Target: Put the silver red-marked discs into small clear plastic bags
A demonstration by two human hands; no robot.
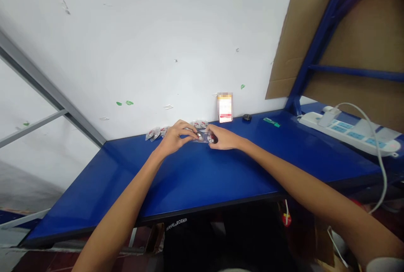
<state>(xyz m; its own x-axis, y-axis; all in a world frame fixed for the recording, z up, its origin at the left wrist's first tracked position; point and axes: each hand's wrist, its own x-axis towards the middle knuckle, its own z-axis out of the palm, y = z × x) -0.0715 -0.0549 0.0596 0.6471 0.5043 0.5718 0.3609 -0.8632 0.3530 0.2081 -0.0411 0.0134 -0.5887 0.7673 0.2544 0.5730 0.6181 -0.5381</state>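
Near the back of the blue table [202,179], my left hand [176,137] pinches the left end of a small clear plastic packet [203,136]. Something round, shiny and partly red shows inside it, too small to name. My right hand [224,138] is closed around the packet's right end, with fingers and thumb curled over a dark red, silvery part. Just behind my fingers, against the wall, lie similar packets [200,124]. Several more packets [154,133] lie in a row left of my left hand, which partly hides them.
A lit phone [225,107] leans on the white wall [189,32]. Right of it lie a small black object [247,117] and a green strip [271,122]. A white power strip [347,131] with a plugged-in cable [380,158] sits at the right, by a blue metal frame [311,57].
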